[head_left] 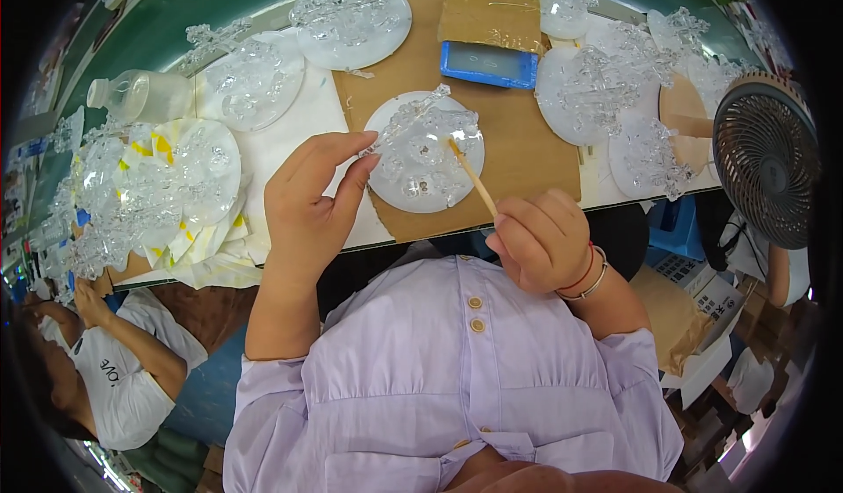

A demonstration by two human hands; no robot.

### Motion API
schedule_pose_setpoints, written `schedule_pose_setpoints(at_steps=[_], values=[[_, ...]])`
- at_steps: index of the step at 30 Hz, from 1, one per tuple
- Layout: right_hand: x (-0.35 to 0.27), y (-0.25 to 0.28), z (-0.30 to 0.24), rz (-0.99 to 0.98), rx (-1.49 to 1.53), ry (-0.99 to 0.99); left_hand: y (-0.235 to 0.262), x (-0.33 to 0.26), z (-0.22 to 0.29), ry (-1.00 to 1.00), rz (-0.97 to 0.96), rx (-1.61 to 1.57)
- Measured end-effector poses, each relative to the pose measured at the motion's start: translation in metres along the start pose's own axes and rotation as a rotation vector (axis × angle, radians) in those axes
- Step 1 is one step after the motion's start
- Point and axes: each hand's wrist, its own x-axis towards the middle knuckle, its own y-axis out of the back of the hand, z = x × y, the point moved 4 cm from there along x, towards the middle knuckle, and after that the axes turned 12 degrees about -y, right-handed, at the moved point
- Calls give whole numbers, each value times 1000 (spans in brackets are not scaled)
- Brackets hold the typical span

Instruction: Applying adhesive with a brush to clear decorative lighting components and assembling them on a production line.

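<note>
A round white plate [471,170] lies on a brown cardboard sheet in front of me, with clear plastic decorative pieces [421,146] on it. At the plate's left edge, the thumb and forefinger of my left hand [307,196] close on a clear plastic piece. From the right, my right hand [546,238] grips a thin wooden-handled brush or stick [475,181]. Its yellowish tip is over the clear pieces; I cannot tell whether it touches them.
More white plates with clear pieces, one at the back [399,19], stand around the cardboard [527,155]. Behind is a blue-rimmed tray [488,64] partly under a cardboard box [490,6]. A plastic bottle [145,95] lies left; a fan [768,159] stands right. A co-worker [127,361] sits left.
</note>
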Motion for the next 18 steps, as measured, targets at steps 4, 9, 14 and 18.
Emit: schedule_pose_setpoints(at_steps=[4,9,14,18], values=[[11,7,-1,-116,103,-37,1,0,1,-21,5,12],[26,12,12,-120,305,-232,2,2,0,-58,12,15],[39,10,27,-211,382,-193,0,0,-2,-56,14,-9],[44,11,29,-305,383,-126,3,-1,-3,-34,21,-18]])
